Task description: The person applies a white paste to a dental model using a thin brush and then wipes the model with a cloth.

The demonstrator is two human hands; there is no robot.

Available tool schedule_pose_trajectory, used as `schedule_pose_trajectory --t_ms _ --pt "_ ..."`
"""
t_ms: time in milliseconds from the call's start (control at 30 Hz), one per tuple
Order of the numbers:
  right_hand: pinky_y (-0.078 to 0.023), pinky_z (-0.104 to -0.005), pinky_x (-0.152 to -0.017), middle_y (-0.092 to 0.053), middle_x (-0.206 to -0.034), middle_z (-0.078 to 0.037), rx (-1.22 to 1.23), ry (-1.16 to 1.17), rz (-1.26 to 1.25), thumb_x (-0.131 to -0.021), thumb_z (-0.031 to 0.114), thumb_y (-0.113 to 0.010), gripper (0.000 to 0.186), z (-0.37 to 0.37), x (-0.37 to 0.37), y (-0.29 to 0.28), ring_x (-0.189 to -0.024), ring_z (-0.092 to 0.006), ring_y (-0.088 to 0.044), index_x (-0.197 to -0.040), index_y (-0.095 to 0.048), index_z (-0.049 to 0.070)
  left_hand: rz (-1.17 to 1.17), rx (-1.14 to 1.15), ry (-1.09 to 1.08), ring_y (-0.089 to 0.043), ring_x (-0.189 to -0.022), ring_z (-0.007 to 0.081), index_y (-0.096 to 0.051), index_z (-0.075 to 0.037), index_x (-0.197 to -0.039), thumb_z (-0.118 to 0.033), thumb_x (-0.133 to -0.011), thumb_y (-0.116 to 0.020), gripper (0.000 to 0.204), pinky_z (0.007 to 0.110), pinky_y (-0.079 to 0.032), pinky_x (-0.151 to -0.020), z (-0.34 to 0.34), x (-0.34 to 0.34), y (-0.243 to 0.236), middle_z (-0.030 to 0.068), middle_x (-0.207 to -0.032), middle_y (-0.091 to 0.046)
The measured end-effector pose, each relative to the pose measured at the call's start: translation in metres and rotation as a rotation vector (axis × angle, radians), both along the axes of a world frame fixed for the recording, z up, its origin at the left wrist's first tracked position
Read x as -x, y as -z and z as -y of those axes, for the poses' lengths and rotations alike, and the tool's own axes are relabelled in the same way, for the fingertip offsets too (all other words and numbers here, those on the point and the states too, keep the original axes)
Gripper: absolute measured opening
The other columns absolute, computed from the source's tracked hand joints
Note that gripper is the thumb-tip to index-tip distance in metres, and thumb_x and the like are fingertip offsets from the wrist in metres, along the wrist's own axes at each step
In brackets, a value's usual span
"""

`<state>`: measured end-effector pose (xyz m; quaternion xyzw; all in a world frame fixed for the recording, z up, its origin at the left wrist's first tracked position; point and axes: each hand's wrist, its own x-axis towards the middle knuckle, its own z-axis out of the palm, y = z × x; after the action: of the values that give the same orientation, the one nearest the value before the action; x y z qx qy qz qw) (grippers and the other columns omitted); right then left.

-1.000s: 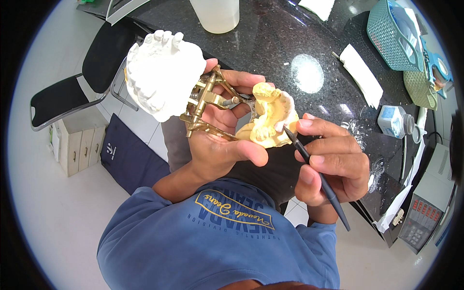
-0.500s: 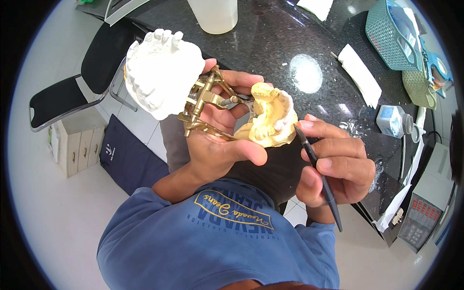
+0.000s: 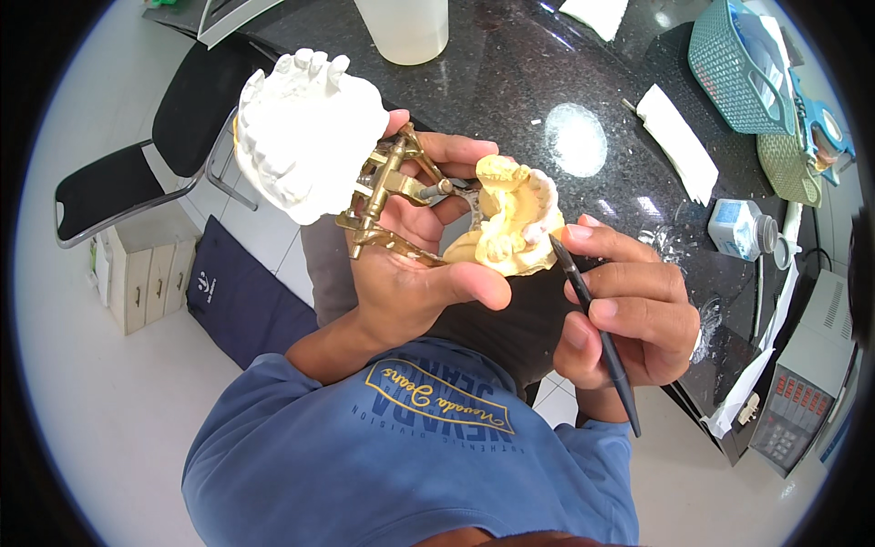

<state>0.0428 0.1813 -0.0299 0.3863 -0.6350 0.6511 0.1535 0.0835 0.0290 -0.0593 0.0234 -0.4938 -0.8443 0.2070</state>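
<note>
My left hand (image 3: 392, 283) is closed around a brass dental articulator (image 3: 389, 187), which hangs open between two casts. On its left side a large white plaster dental cast (image 3: 305, 137) shows a row of teeth. The yellow dental cast (image 3: 501, 219) is mounted on the right side, with a pale, whitish row of teeth along its outer edge. My right hand (image 3: 638, 301) pinches a slim black brush-like tool (image 3: 602, 337) like a pen. The tool's tip is at the right edge of the yellow cast, by the pale teeth; whether it touches cannot be told.
A dark speckled table (image 3: 510, 100) carries a translucent white container (image 3: 406, 27), a folded white tissue (image 3: 679, 146), a small jar (image 3: 740, 228) and a teal basket (image 3: 738, 68). A grey device (image 3: 807, 374) stands at right. A black chair (image 3: 196, 118) is at left.
My right hand and the black tool have shifted slightly left, keeping close to the yellow cast's edge. The articulator with both casts has tilted very slightly; my left hand's grip is the same.
</note>
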Motion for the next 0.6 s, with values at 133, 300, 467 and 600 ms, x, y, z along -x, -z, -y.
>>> schedule_pose_trajectory --t_ms 133,300,467,600 --pt "-0.057 -0.0456 -0.08 -0.064 -0.082 -0.012 -0.046 -0.004 -0.038 -0.071 0.004 -0.078 0.027 -0.0017 0.0016 0.0 -0.086 -0.0347 -0.068 -0.092 -0.061 0.004 0.02 0.01 -0.005 -0.056 -0.112 0.0326 -0.018 -0.007 -0.141 -0.039 -0.059 -0.087 0.112 0.043 -0.051 -0.095 -0.0001 -0.0004 -0.0017 0.0202 -0.124 -0.049" --pt "-0.056 -0.0462 -0.081 -0.064 -0.083 -0.012 -0.106 0.004 -0.041 -0.072 0.005 -0.078 0.027 -0.0028 0.0014 -0.0015 -0.088 -0.0346 -0.068 -0.093 -0.06 0.004 0.023 0.023 -0.01 -0.056 -0.113 0.0324 -0.018 -0.007 -0.141 -0.038 -0.059 -0.087 0.112 0.043 -0.051 -0.095 0.0011 -0.0008 -0.0015 0.0202 -0.124 -0.049" --pt "-0.057 -0.0458 -0.08 -0.063 -0.083 -0.012 -0.079 0.038 -0.042 -0.074 0.007 -0.077 0.027 -0.0041 -0.0014 -0.0008 -0.089 -0.0345 -0.068 -0.094 -0.059 0.005 -0.084 0.007 0.094 -0.051 -0.115 0.0243 -0.011 -0.01 -0.146 -0.008 -0.063 -0.086 0.112 0.04 -0.049 -0.096 0.0047 -0.0016 0.0024 0.0179 -0.127 -0.045" --pt "-0.057 -0.045 -0.079 -0.063 -0.083 -0.011 -0.111 0.066 -0.097 -0.075 0.009 -0.077 0.026 -0.0027 -0.0001 -0.0008 -0.089 -0.0346 -0.068 -0.095 -0.06 0.005 -0.065 0.036 0.077 -0.051 -0.115 0.0239 -0.011 -0.009 -0.146 -0.009 -0.063 -0.086 0.111 0.04 -0.049 -0.096 0.0038 -0.0016 -0.0017 0.0172 -0.127 -0.046"
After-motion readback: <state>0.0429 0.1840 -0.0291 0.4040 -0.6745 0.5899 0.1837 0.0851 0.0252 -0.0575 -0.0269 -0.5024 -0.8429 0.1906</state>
